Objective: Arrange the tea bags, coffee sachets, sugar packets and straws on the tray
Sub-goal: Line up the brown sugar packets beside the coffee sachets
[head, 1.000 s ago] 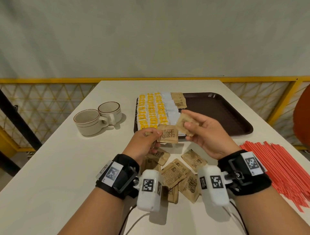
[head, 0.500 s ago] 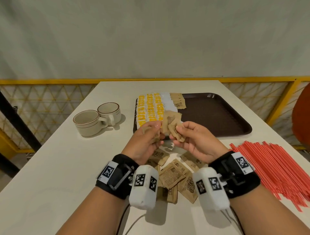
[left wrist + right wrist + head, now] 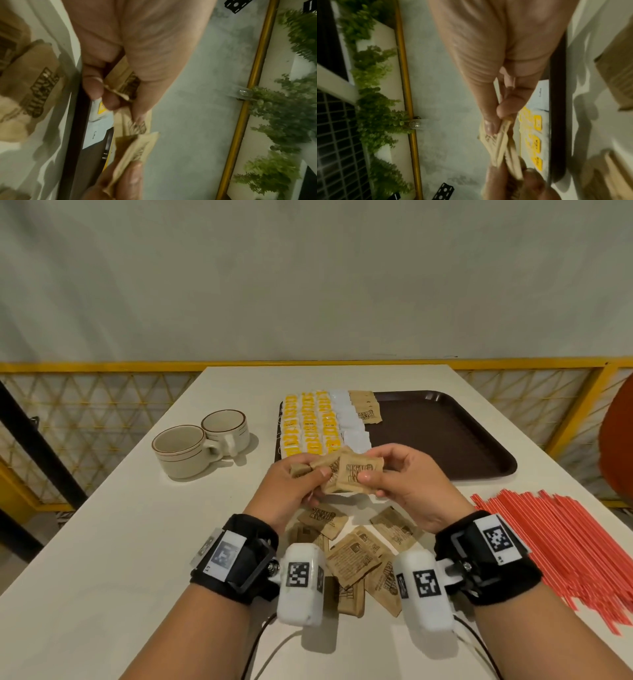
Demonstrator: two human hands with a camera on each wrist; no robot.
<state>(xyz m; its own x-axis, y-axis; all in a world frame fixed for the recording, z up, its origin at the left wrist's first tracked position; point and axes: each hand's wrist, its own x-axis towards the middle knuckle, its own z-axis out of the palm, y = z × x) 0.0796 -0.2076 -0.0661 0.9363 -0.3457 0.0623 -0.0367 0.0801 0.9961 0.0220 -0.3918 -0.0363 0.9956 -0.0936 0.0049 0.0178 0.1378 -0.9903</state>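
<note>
While loose brown sugar packets lie scattered at odd angles on the white table nearest the person, between the two wrists, both hands are raised just above them holding a small bunch of the same packets. Left hand pinches the bunch's left end between thumb and curled fingers; right hand pinches the front packet at its lower right, thumb on its printed face. That packet faces the camera, its long axis running roughly left to right and slightly tilted. At the right lie red straws in a heap, their lengths running away and to the left. Beyond the hands sits the dark brown tray, its left part filled with rows of yellow-labelled tea bags, white sachets and brown packets. Two cups stand left of the tray.
</note>
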